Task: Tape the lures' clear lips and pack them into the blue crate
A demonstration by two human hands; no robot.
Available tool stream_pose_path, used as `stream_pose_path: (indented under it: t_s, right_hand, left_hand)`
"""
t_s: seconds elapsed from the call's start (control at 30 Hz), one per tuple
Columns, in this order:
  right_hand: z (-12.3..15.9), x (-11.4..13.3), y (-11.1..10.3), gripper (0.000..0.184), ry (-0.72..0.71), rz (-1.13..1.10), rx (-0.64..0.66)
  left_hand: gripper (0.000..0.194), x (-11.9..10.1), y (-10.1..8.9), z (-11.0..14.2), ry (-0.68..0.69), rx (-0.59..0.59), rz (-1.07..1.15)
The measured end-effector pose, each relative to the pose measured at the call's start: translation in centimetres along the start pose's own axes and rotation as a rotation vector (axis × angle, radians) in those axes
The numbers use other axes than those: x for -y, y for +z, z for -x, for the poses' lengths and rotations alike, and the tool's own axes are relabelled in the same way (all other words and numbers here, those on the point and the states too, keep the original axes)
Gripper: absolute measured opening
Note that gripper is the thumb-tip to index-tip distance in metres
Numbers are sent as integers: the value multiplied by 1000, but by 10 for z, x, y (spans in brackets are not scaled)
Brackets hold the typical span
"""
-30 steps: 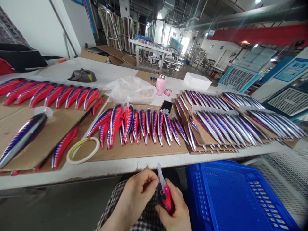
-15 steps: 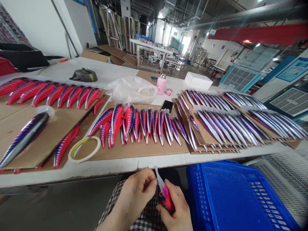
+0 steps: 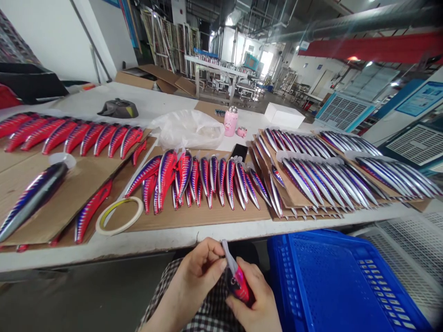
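My right hand (image 3: 254, 295) grips a red and pink fishing lure (image 3: 238, 283) low in front of me, over my checked lap. The lure's clear plastic lip (image 3: 227, 251) points up. My left hand (image 3: 200, 269) pinches that lip with thumb and fingertips. On the white table (image 3: 166, 240) ahead, a row of red, blue and silver lures (image 3: 204, 177) lies on brown cardboard (image 3: 207, 214). A roll of pale tape (image 3: 119, 216) lies to their left.
A blue perforated crate (image 3: 339, 281) stands at my right. Stacked cardboard sheets with silver lures (image 3: 321, 173) fill the table's right side; red lures (image 3: 72, 136) and one large lure (image 3: 32, 198) lie at the left. A plastic bag (image 3: 188, 129), pink bottle (image 3: 231, 121) and white box (image 3: 284, 116) sit behind.
Both hands shifted slightly and stay on the lure. The lure's clear lip has tilted a little to the left as my left fingers work at it.
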State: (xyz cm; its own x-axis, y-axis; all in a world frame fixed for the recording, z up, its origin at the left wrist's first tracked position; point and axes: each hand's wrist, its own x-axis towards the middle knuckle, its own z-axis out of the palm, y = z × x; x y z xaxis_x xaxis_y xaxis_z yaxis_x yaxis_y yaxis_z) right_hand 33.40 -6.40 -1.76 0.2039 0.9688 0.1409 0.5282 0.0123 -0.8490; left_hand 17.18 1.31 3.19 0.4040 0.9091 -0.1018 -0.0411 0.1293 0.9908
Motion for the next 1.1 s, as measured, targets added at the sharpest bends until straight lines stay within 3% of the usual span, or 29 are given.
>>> stream_pose_path:
  t_s: [0.17,0.4,0.87,1.1]
  right_hand:
    - [3,0,4,67,31,-2,-43]
    - [7,-6,7,68,26,57,-49]
    - [10,-3,11,71,-1,109,-6]
    - [5,3,6,70,121,-7,5]
  left_hand:
    - [24,4,-2,4,-33,-36,65]
    - [26,0,-1,5,-128,-42,-171]
    - [26,-1,-2,3,-99,-109,-375]
    - [26,-4,-3,4,-67,39,-242]
